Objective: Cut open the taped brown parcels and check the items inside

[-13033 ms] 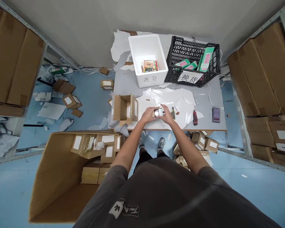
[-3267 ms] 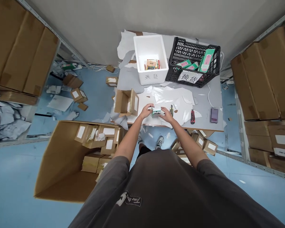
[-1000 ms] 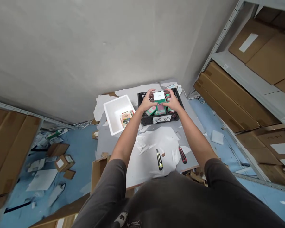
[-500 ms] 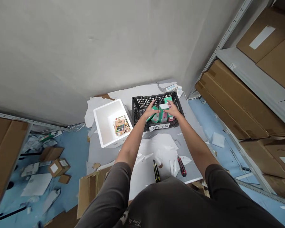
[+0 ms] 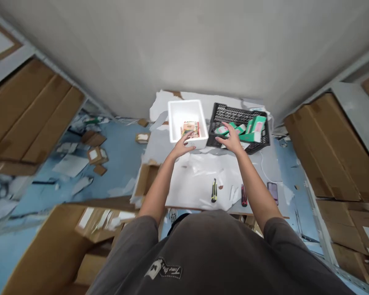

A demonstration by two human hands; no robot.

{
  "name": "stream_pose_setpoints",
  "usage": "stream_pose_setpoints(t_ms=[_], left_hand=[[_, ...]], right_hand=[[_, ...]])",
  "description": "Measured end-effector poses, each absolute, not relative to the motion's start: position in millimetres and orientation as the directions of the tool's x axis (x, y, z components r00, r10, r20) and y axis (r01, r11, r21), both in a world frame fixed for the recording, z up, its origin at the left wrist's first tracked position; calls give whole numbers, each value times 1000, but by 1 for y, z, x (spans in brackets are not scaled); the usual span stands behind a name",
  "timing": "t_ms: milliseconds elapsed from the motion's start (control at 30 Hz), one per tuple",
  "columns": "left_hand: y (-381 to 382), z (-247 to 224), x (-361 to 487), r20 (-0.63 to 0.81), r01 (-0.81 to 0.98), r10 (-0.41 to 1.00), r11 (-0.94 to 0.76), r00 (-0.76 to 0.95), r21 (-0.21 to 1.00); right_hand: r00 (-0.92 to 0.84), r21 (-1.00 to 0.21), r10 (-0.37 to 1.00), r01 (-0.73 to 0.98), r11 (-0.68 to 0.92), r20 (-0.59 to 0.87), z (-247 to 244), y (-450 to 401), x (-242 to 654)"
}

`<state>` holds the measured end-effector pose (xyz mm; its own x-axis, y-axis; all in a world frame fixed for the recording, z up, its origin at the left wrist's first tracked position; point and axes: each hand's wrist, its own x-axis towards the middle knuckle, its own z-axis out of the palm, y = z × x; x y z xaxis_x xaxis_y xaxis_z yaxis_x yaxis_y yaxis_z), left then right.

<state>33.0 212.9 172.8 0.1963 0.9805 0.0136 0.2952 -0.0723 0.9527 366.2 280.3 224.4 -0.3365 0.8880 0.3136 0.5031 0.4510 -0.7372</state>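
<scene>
Black crate (image 5: 229,111): 1; green boxes (image 5: 258,125) inside. Right hand (image 5: 232,140): fingers spread, holding nothing, at the crate's near side, contact unclear. Left hand (image 5: 182,147): fingers parted, holding nothing, left of the crate. Yellow knife (image 5: 214,191), 1, red knife (image 5: 244,196), 1: in front of the crate.

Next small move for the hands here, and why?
Probably ease the right hand back from the black crate toward the body: its fingers look spread with nothing between them, and the green boxes sit in the crate. The left hand also looks empty, by the front of the white bin.
</scene>
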Motion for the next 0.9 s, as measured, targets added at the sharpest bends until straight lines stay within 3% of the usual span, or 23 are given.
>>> stream_pose_setpoints(t_ms=[133,300,467,600,733,900], left_hand=[[109,160,-65,-12,331,995,-23,102,943],[2,122,-152,-8,473,997,-28,73,881],[-70,82,-171,-168,689,979,45,113,723],[-102,62,-156,-141,753,980,-11,138,658],[-107,55,-141,-96,783,986,-48,137,621],[-105,67,-130,-117,808,978,-72,172,585]], right_hand=[[-497,-721,822,457,520,278,210,205,243],[-559,-743,810,463,484,179,174,115,135],[-591,-760,806,539,364,-32,121,43,77],[-625,-692,747,644,326,-229,79,-13,65],[-556,-624,809,705,338,-190,52,-54,71],[-494,-661,863,684,308,-108,51,-68,78]])
